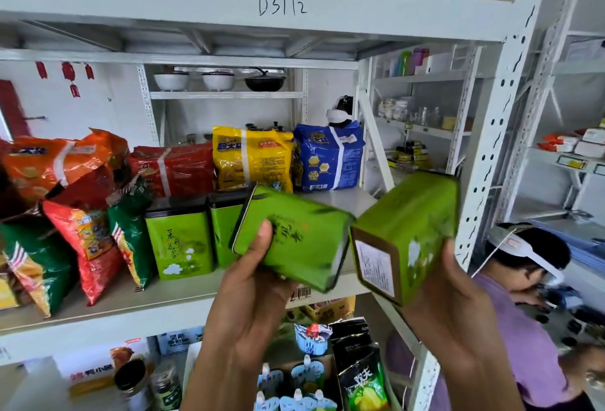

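- At the far left we see snack bags (82, 234) in red, green and orange leaning together on the shelf (108, 299); behind them, a yellow bag (252, 162) and a blue bag (330, 158) stand upright.
- Next, an upright green tin (179, 240) stands on the shelf board with its dark lid on top; a second upright tin (222, 230) stands just beside it, partly hidden.
- The left hand (252, 293) is clamped on the left tin (294, 237), thumb across the printed face and fingers curled beneath; we find this tin in the air over the shelf's front edge, in front of the second upright tin; its long axis runs from upper left to lower right, close to lying flat, with the dark lid end pointing up-left towards the shelf.
- The right tin (409, 237) is gripped by the right hand (451, 306) from below, thumb up along its side; it hangs off the shelf's right end; its long axis runs away from us, up and to the right; the base with a white label faces us.
- The two held tins' near corners come very close; we cannot tell whether they touch.
- At the far right, a person in a purple top (523, 322) bends low.
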The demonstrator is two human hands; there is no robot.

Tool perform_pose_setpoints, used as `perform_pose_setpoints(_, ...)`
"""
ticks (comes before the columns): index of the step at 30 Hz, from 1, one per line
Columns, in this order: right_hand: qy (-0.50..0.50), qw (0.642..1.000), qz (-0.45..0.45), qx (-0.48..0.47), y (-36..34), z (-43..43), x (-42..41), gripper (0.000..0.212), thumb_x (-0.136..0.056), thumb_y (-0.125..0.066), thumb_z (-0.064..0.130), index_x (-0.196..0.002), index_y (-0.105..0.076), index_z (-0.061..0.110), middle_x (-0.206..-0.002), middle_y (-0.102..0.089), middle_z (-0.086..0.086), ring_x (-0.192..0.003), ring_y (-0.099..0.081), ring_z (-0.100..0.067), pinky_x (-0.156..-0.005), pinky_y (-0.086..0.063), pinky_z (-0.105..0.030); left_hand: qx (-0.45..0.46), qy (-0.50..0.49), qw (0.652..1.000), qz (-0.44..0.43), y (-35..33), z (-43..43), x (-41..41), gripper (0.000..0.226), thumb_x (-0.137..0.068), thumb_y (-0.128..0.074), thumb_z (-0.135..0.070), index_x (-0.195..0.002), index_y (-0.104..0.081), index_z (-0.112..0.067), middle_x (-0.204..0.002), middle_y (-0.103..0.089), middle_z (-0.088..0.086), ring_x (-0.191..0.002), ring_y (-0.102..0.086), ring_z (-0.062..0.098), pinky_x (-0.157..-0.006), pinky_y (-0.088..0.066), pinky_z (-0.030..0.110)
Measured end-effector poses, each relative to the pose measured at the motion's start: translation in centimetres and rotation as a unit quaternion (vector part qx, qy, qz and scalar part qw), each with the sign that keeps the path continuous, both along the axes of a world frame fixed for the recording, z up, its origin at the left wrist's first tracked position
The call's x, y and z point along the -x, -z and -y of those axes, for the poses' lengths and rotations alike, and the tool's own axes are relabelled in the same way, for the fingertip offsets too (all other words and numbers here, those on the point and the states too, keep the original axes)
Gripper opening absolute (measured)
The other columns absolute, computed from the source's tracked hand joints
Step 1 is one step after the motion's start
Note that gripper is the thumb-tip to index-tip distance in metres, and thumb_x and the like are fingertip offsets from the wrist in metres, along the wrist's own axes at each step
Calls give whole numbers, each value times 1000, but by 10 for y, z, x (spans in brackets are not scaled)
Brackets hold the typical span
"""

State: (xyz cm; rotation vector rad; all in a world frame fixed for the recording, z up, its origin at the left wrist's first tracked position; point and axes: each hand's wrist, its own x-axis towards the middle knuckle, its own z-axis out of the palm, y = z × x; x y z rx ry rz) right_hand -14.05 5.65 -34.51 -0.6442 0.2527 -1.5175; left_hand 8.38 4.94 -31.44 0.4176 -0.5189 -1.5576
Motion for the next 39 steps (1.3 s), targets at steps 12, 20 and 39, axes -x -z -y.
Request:
perform_pose_setpoints(12,319,868,-324,201,-26,-32,15,73,-72,-78,-6,-137,-57,20,-126,-73,-1,-118,-69,-19,-96,-57,-28,309,-335,760,464,5,-11,-19,71,-75,-87,3,-132,-56,-25,-135,-59,-4,-134,-54,24,-108,-49,49)
perform_pose_setpoints(20,343,812,-404,246,-36,-41,11,78,-64,-75,-10,-129,-57,29,-138,-64,3,-126,-63,-19,-106,-51,-42,303,-379,729,482,3,-9,-21,74,-70,-89,8,-131,-59,-21,-136,-58,-6,-134,-55,24,-106,-50,52)
perform_pose_setpoints(39,432,730,-499,179,-33,-31,0,70,-66,-91,14,-107,-53,57,-121,-61,22,-119,-59,-4,-79,-55,-19,103,-314,870,366,20,-4,-18,65,-66,-94,-47,-120,-62,-34,-114,-74,-13,-108,-71,11,-91,-54,35)
